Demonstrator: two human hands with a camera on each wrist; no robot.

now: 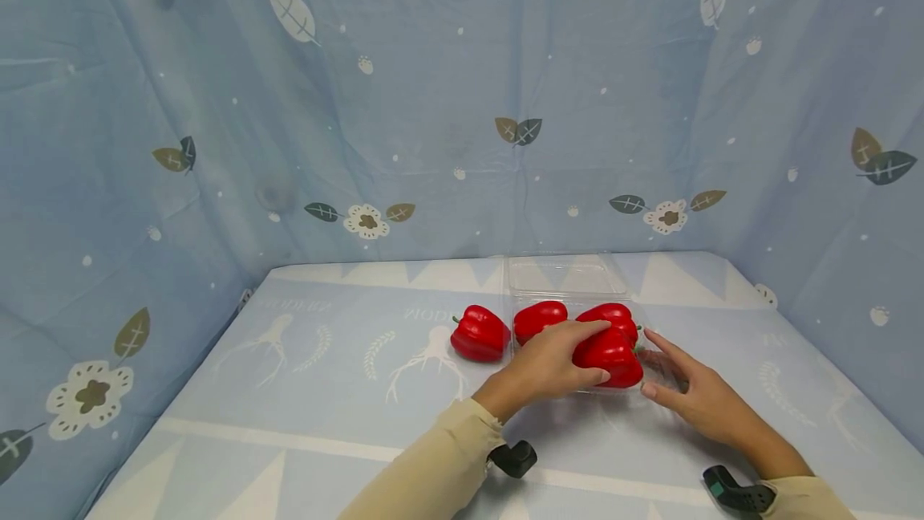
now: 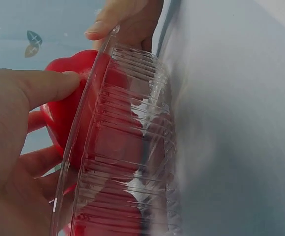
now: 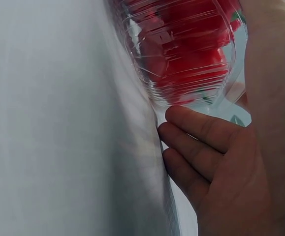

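Observation:
A clear plastic clamshell box [image 1: 570, 275] lies on the table with its lid open toward the back. Two red bell peppers [image 1: 540, 318] [image 1: 612, 314] sit inside it. My left hand [image 1: 595, 353] grips a third red pepper [image 1: 613, 359] at the box's front right, thumb and fingers curled round it. In the left wrist view the left hand [image 2: 56, 123] holds that pepper [image 2: 83, 61] just over the box's ribbed wall [image 2: 127, 147]. My right hand [image 1: 653, 363] rests with straight fingers against the box's right side; its fingers [image 3: 191, 128] touch the box's wall [image 3: 181, 59].
A fourth red pepper [image 1: 480, 333] lies on the table just left of the box. The table [image 1: 325, 392] has a pale blue printed cloth. Blue floral fabric walls [image 1: 433, 103] close in the back and both sides.

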